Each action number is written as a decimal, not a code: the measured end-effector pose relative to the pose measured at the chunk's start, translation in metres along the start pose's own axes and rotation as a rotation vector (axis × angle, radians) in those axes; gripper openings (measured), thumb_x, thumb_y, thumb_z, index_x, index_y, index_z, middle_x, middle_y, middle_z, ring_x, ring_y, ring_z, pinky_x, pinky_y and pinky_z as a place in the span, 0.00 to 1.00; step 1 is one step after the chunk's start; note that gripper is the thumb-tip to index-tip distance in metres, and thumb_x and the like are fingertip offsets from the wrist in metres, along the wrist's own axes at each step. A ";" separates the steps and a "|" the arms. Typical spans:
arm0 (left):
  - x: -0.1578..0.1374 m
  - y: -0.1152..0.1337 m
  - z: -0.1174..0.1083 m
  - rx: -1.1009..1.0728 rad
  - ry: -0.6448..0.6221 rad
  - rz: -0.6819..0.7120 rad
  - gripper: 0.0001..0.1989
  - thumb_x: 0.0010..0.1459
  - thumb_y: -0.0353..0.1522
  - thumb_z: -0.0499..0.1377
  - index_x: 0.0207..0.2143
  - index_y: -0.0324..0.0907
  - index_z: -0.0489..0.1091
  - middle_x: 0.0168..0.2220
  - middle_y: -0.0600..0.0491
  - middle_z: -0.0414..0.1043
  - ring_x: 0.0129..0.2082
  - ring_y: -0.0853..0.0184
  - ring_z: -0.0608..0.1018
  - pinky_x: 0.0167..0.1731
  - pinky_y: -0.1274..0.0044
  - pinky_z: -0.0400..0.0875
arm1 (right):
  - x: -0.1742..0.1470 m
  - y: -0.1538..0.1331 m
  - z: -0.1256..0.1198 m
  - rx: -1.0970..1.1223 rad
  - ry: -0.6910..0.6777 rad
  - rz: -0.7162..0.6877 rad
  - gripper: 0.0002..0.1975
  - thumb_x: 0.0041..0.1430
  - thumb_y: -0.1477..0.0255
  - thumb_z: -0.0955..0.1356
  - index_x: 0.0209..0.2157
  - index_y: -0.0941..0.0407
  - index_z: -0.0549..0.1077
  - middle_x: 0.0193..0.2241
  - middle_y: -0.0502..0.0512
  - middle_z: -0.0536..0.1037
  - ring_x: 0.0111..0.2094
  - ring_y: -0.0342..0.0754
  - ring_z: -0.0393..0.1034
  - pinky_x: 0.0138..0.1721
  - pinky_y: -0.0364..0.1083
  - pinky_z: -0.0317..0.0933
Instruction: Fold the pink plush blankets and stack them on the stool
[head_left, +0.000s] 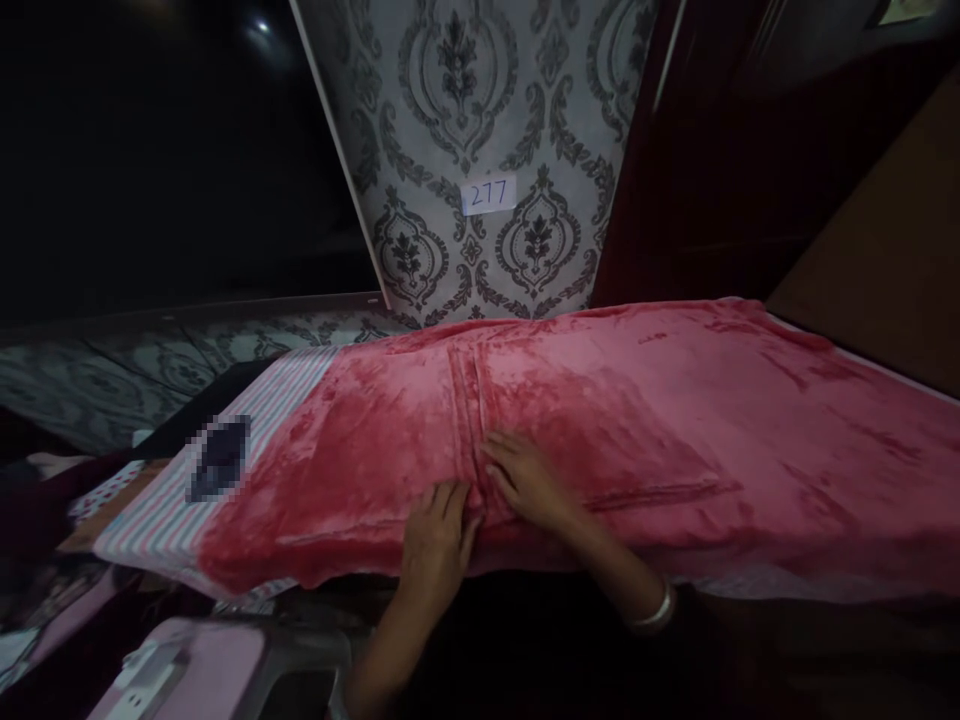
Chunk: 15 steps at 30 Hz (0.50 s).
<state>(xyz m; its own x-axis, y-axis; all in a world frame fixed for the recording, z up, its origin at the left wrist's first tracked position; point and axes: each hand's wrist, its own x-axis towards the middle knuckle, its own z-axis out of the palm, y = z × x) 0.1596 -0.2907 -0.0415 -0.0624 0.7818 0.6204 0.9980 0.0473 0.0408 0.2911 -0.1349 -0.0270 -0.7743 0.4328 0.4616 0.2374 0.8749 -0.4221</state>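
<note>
Left hand and right hand touch red cloth; I cannot tell whether either grip pinches it.

Cloth in front of wall

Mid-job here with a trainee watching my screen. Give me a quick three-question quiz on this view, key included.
1. Multiple choice: which number is written on the white card on the patterned wall?
A) 177
B) 277
C) 772
2. Fill the gap: the cloth showing past the left end of the red fabric has a pattern of ____.
3. True or false: the left hand and the right hand are both touching the red fabric.

Key: 1. B; 2. stripes; 3. true.
</note>
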 end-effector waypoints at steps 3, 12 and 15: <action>0.005 -0.003 0.000 0.012 -0.041 0.019 0.13 0.66 0.29 0.56 0.51 0.38 0.72 0.44 0.46 0.78 0.42 0.57 0.77 0.42 0.66 0.74 | 0.002 -0.007 0.013 -0.019 -0.068 -0.017 0.20 0.66 0.75 0.63 0.56 0.58 0.76 0.57 0.62 0.76 0.62 0.55 0.65 0.66 0.58 0.57; -0.002 -0.010 0.013 -0.039 0.173 0.004 0.10 0.67 0.27 0.52 0.46 0.41 0.71 0.39 0.48 0.77 0.39 0.59 0.79 0.40 0.68 0.74 | 0.016 -0.005 0.012 0.119 -0.094 0.089 0.25 0.65 0.76 0.61 0.61 0.60 0.71 0.56 0.63 0.77 0.57 0.55 0.71 0.61 0.55 0.63; -0.002 -0.011 0.012 -0.112 0.289 -0.019 0.09 0.68 0.28 0.53 0.46 0.41 0.70 0.38 0.49 0.77 0.39 0.62 0.79 0.40 0.71 0.74 | 0.047 0.008 0.012 0.188 -0.101 0.146 0.28 0.63 0.75 0.62 0.64 0.57 0.68 0.57 0.60 0.77 0.56 0.54 0.72 0.59 0.53 0.64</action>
<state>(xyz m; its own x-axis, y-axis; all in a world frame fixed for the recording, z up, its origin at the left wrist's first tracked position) 0.1487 -0.2853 -0.0529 -0.0955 0.5715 0.8150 0.9912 -0.0209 0.1308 0.2490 -0.1103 -0.0179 -0.7970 0.5191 0.3087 0.2449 0.7451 -0.6204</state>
